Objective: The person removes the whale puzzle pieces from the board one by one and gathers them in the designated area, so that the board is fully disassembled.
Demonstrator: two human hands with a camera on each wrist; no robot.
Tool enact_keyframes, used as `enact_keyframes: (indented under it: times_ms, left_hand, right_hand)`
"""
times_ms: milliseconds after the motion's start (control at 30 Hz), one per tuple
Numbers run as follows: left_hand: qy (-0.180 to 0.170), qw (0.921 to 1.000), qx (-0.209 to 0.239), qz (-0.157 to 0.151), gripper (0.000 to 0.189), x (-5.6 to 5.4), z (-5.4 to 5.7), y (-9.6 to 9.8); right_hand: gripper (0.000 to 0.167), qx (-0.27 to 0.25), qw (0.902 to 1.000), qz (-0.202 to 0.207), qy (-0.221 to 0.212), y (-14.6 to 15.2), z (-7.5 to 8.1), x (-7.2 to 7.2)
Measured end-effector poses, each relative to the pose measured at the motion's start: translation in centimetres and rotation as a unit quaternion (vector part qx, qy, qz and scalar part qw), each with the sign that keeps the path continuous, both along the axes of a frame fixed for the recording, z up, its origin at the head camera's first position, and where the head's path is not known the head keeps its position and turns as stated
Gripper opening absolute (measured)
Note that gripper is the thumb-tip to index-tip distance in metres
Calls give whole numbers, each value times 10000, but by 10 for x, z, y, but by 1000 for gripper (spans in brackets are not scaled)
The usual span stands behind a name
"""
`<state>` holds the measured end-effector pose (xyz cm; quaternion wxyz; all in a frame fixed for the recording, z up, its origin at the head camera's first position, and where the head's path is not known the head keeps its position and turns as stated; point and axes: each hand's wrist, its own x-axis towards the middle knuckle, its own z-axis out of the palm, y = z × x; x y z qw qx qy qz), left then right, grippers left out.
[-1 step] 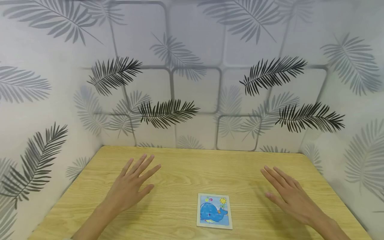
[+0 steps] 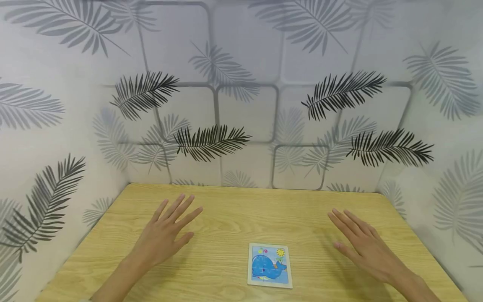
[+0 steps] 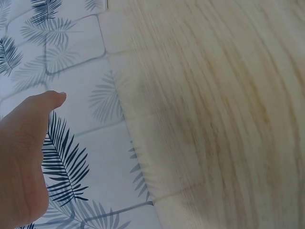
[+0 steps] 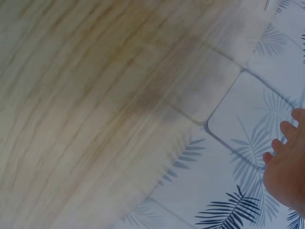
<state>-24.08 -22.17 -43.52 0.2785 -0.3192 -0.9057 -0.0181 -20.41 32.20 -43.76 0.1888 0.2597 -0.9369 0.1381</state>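
A small square whale puzzle with a pale frame lies flat on the wooden table, a little right of centre in the head view. Its picture has a blue whale and a yellow sun. To its left my left hand is held over the table with fingers spread and nothing in it. My right hand is on the other side, fingers straight and close together, also holding nothing. Both hands are apart from the puzzle. The left wrist view shows part of the left hand; the right wrist view catches the right hand at its edge.
The light wood-grain table reaches back to a wall printed with grey and black leaves. Similar leaf-patterned surfaces rise along the left and right sides. The table's far edge runs just beyond the fingertips.
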Motion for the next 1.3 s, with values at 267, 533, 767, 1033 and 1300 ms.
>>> enact_keyframes:
  times_ms: [267,533,767,1033,1300]
  left_hand:
    - [54,10000,-49,23,69,6,0,-4]
    - [62,9999,-45,112,68,9,1,-5]
    - [54,9999,-72,92,68,11,3,-3]
    - [-69,9999,-41,135,69,15,-1,-7]
    - [-80,9998,-30,171,68,18,-2,-13]
  right_hand:
    - [74,-10,10000,73,-6,-2,-1,3]
    - [74,130,9998,93,144,-3,-1,2]
    - [74,70,9999,92,115,-6,-1,4]
    - [75,163,9996,139,203,-11,-3,3]
    - [74,203,9994,268,129,-24,-3,-3]
